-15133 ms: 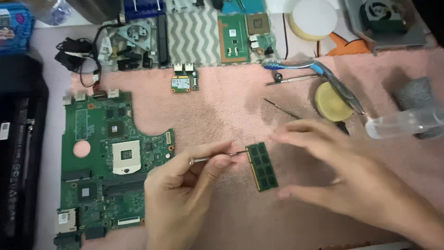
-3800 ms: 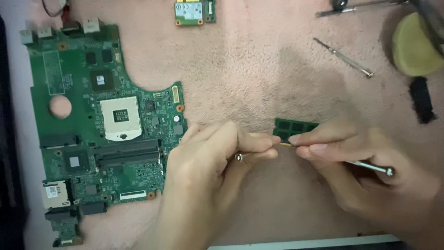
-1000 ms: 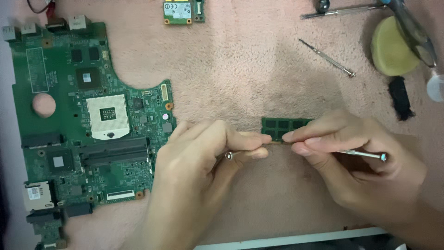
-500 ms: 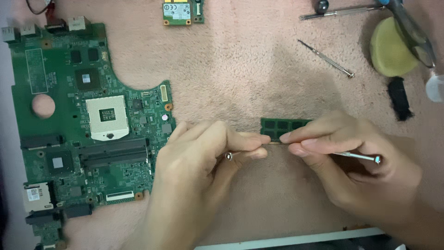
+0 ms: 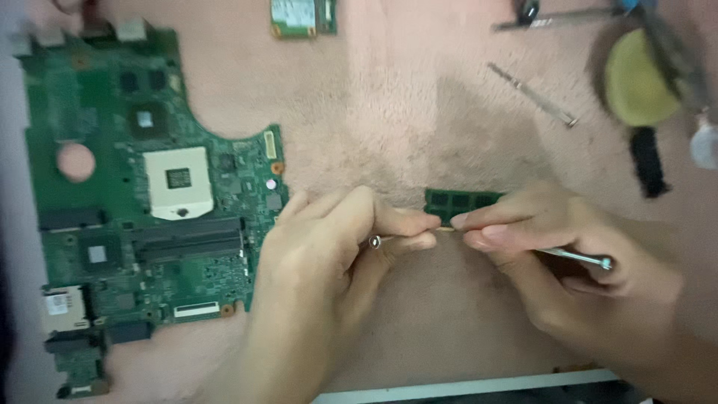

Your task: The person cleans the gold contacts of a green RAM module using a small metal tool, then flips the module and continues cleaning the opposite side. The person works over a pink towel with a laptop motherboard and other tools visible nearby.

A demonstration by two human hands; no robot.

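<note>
- Left hand (image 5: 336, 247) pinched on a small metal piece (image 5: 374, 242), fingertips together.
- Right hand (image 5: 568, 262) clamped around a thin metal tool (image 5: 580, 257).
- Green memory stick (image 5: 460, 202) lies just behind the meeting fingertips on the pink cloth (image 5: 419, 112).
- Green motherboard (image 5: 142, 202) left, near.

1. Dark green memory module (image 5: 460, 202) with black chips
2. Green motherboard (image 5: 134, 217), white socket with a black centre, black slots
3. Pink, fuzzy cloth (image 5: 404, 112) underneath
4. Silver metal tool (image 5: 580, 256)
5. Yellow round sponge (image 5: 636, 78)
6. Small green card (image 5: 303, 16) with a pale label
7. Silver screwdriver (image 5: 532, 93)
8. Black strip (image 5: 648, 161)
</note>
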